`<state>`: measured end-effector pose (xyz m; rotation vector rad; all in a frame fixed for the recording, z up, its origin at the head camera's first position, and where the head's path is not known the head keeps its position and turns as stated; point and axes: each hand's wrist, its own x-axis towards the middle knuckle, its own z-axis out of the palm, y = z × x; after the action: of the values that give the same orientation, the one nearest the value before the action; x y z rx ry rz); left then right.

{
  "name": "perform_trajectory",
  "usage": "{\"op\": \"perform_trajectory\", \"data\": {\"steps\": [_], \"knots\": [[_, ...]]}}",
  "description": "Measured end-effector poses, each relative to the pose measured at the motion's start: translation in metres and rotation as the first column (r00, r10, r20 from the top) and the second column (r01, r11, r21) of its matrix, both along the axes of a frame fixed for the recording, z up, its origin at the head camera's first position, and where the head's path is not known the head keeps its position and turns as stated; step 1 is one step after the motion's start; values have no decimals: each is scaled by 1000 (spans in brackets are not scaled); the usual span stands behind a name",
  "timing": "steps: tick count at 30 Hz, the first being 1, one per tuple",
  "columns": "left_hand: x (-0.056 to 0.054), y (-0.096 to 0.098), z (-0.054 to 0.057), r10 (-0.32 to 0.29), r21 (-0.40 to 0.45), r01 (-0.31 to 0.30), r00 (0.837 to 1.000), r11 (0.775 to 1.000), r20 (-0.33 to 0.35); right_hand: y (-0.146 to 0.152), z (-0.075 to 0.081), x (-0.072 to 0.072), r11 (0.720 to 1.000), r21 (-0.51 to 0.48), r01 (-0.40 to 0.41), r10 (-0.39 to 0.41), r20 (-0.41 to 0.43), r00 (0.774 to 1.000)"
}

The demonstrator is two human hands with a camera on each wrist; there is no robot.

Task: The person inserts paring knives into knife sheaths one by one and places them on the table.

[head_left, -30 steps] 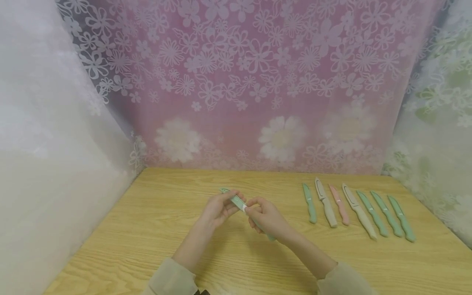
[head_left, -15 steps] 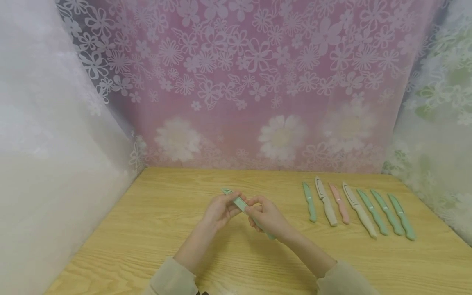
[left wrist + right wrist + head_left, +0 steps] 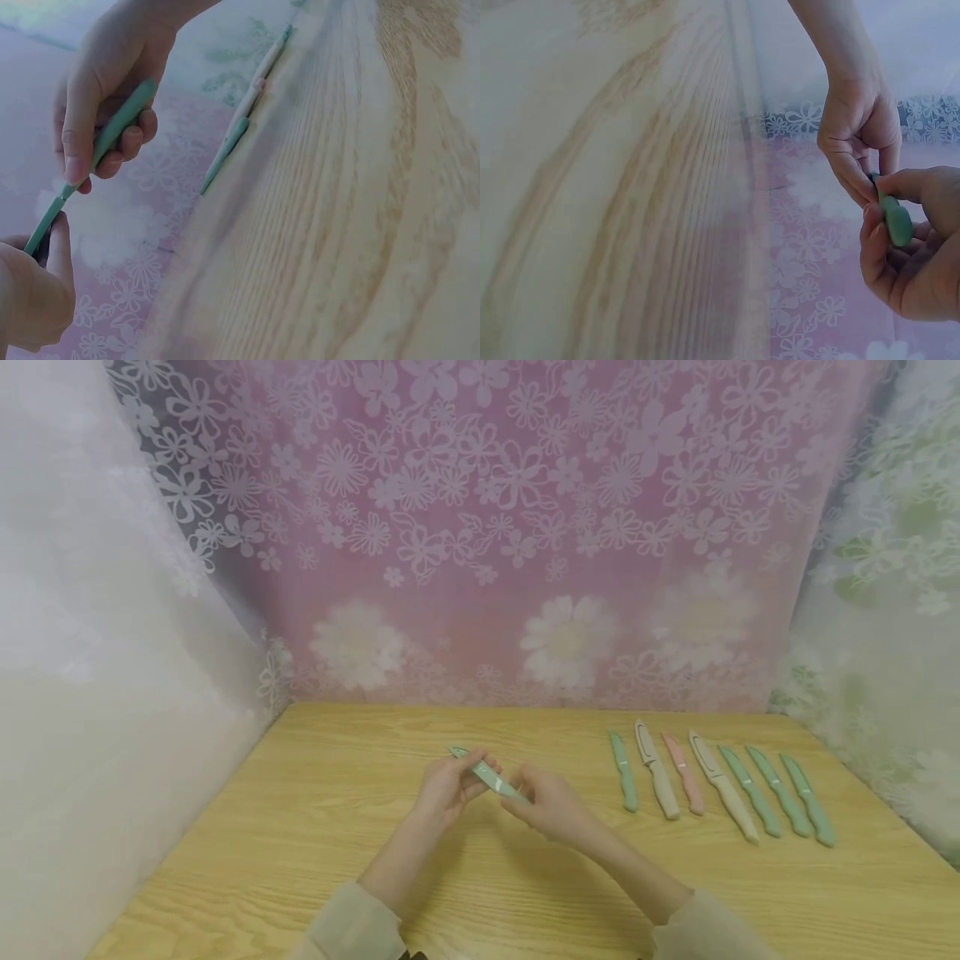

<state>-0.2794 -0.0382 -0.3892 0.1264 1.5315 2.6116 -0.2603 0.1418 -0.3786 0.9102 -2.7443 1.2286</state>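
Observation:
A green knife with a pale band near its middle is held aslant above the table, its tip toward the far left. My left hand pinches the blade part, which looks covered by a green sheath, between thumb and fingers. At the other end my right hand holds the handle. In the left wrist view the right thumb lies along the green handle, with the fingers curled behind it. The right wrist view shows the rounded handle end between the right thumb and fingers; the left hand is beyond it.
On the right of the wooden table several knives lie in a row: green ones, cream ones and a pink one. A pink floral curtain hangs behind the table, with pale cloth at the left.
My right hand has slid back along the handle and its fingers have loosened somewhat, baring the pale band and more handle. The left hand keeps its hold on the blade end.

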Motion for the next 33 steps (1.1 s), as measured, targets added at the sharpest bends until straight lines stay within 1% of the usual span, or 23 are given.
{"op": "perform_trajectory", "data": {"steps": [2,3,5,7,9,10,12,13,14,17,18,20,21,23,25,26,28,30,31,33], "knots": [[-1,1,-2,-9,-24,9,1000,1000,1,2,2,2,997,74,25,-21,-56,998],[-2,1,-3,-13,-35,13,1000,999,5,3,2,3,993,115,40,-29,-98,995],[-3,2,-4,-23,-67,24,1000,998,8,4,4,3,976,204,80,-38,-202,979],[-5,2,-5,-34,-115,34,999,993,-2,6,4,2,955,272,120,-37,-289,957],[-6,2,-6,-49,-196,42,998,980,-29,9,4,0,944,297,146,-45,-320,946],[-7,1,-6,-54,-248,41,998,968,-44,11,3,-2,942,298,154,-54,-318,946],[-8,-1,-7,-66,-357,35,995,934,-74,16,3,-7,945,281,166,-79,-297,952],[-9,-2,-7,-71,-414,28,994,910,-89,18,3,-10,949,263,175,-100,-276,956],[-9,-3,-7,-74,-461,21,993,887,-97,21,3,-14,951,245,188,-119,-271,955],[-9,-6,-6,-77,-557,3,991,830,-109,30,3,-28,949,208,238,-180,-263,948],[-9,-7,-6,-82,-581,1,990,814,-113,34,2,-33,947,196,253,-199,-258,945],[-7,-11,-6,-105,-636,-6,985,772,-138,41,1,-43,947,178,269,-225,-230,947],[-6,-13,-7,-122,-665,-9,981,747,-150,45,0,-48,946,170,274,-240,-198,950],[-3,-17,-7,-161,-734,-23,971,678,-179,54,-2,-55,947,166,276,-251,-159,955],[-2,-21,-9,-199,-791,-46,957,611,-209,61,-5,-61,941,173,291,-272,-125,954],[-1,-22,-9,-213,-811,-52,953,583,-214,65,-7,-64,937,187,294,-275,-123,954],[-1,-25,-11,-230,-839,-68,947,540,-225,70,-11,-69,927,218,306,-282,-138,950],[0,-27,-11,-232,-853,-80,945,516,-229,72,-15,-75,902,278,330,-305,-131,943],[1,-28,-12,-230,-858,-82,947,508,-226,73,-17,-78,890,307,337,-308,-141,941],[2,-31,-12,-223,-867,-91,948,490,-226,74,-20,-81,868,350,353,-339,-104,935]]}}
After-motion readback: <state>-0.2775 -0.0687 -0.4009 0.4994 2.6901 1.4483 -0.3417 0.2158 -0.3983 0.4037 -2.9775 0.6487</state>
